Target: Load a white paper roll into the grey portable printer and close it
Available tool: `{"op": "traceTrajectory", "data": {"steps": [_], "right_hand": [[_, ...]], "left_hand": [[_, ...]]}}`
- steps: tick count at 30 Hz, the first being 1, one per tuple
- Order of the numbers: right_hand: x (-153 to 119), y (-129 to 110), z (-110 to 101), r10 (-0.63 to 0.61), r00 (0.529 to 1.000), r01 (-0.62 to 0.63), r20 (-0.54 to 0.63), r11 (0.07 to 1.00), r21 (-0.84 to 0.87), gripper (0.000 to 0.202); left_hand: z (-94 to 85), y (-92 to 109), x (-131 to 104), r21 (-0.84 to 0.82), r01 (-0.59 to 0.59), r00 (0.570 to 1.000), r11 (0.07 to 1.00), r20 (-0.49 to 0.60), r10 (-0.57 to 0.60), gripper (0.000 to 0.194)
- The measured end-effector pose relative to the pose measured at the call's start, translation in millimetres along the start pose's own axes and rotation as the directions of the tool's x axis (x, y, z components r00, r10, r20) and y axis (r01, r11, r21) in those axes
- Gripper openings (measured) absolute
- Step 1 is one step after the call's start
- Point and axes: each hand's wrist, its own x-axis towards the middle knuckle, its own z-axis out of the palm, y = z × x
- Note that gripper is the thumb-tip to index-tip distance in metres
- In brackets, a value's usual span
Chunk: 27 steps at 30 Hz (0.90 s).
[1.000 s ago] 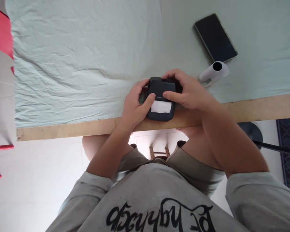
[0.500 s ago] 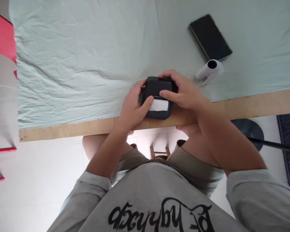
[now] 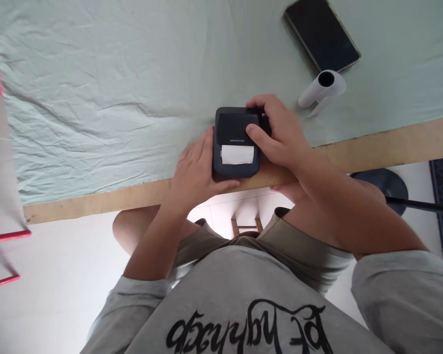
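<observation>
A small black device (image 3: 235, 129), square with rounded corners, lies near the front edge of the cloth-covered table. A strip of white paper (image 3: 237, 154) shows on its lower half. My left hand (image 3: 195, 169) rests against the device's left side, fingers stretched out along it and thumb below its front edge. My right hand (image 3: 278, 130) grips the upper right corner, thumb on top and fingers behind the far edge.
A white paper roll (image 3: 317, 91) stands right of my right hand. Behind it lies a black phone-like slab (image 3: 323, 34). The table's wooden edge (image 3: 96, 201) runs in front, over my legs. Red bars (image 3: 7, 237) show at far left.
My left thumb has come off the top of the device to below its front edge, and the left fingers have straightened along its side. The view has shifted slightly.
</observation>
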Motion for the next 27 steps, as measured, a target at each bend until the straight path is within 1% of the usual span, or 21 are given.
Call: {"op": "traceTrajectory", "data": {"steps": [4, 8, 10, 14, 18, 21, 27], "right_hand": [[1, 0, -2, 0.021, 1.0, -0.021, 0.008, 1.0, 0.007, 0.037], [1, -4, -4, 0.067, 0.998, -0.066, 0.014, 0.997, -0.042, 0.037], [0, -6, -4, 0.097, 0.995, -0.096, 0.011, 0.993, -0.066, 0.037], [-2, -9, -5, 0.119, 0.993, -0.118, 0.02, 0.991, -0.07, 0.04], [0, -10, -5, 0.126, 0.992, -0.125, 0.025, 0.991, -0.037, 0.042], [1, -11, -4, 0.113, 0.993, -0.112, 0.015, 0.993, -0.03, 0.042], [0, -10, 1, 0.073, 0.997, -0.076, -0.04, 0.995, -0.067, 0.04]], "left_hand": [[1.0, 0, -2, 0.064, 0.012, 1.0, 0.998, -0.003, -0.012, 0.121], [1.1, 3, -2, 0.1, 0.041, 0.999, 0.994, -0.011, -0.04, 0.121], [0.6, 4, -3, 0.093, 0.04, 0.999, 0.995, -0.026, -0.037, 0.121], [0.1, 2, -2, 0.047, -0.005, 0.997, 0.999, -0.072, 0.008, 0.118], [-0.1, 0, 1, 0.004, -0.05, 0.993, 0.999, -0.107, 0.05, 0.112], [-0.2, -1, 3, -0.016, -0.064, 0.99, 0.998, -0.126, 0.061, 0.106], [0.7, -3, 4, -0.023, -0.032, 0.994, 0.999, -0.108, 0.03, 0.106]]}}
